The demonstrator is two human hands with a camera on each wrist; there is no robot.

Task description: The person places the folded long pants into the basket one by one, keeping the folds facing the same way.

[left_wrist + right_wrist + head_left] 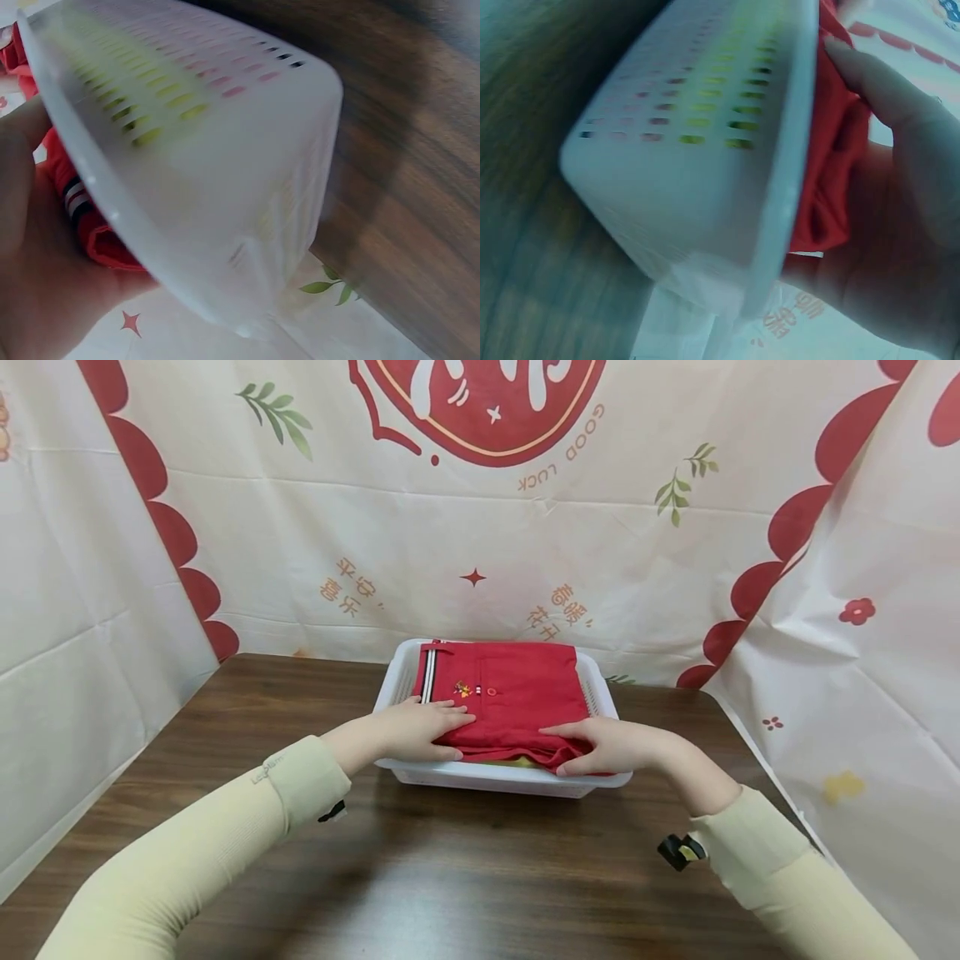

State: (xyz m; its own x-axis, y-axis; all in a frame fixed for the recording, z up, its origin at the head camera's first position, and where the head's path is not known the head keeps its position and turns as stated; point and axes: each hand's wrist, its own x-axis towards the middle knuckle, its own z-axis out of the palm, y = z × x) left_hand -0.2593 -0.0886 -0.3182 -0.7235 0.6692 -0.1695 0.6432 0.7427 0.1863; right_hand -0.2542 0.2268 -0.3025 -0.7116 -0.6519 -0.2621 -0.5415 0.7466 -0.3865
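A folded red garment (517, 681) with a button, a small embroidered emblem and a black-and-white side stripe lies in a white plastic basket (495, 779). My left hand (416, 729) rests on its near left part, fingers straight and pointing right. On the near right corner lies my right hand (611, 743), its fingers extended over the red cloth. A strip of yellow-green cloth (521, 762) shows beneath the red one at the front rim. Through the slots in the basket wall, both wrist views show yellow and pink-red cloth.
The basket stands on a dark wood-grain table (420, 860), near its back edge. Behind it hangs a white printed curtain (450, 527) with red motifs, and similar cloth hangs at both sides. A dark wrist strap (681, 852) sits by the right sleeve.
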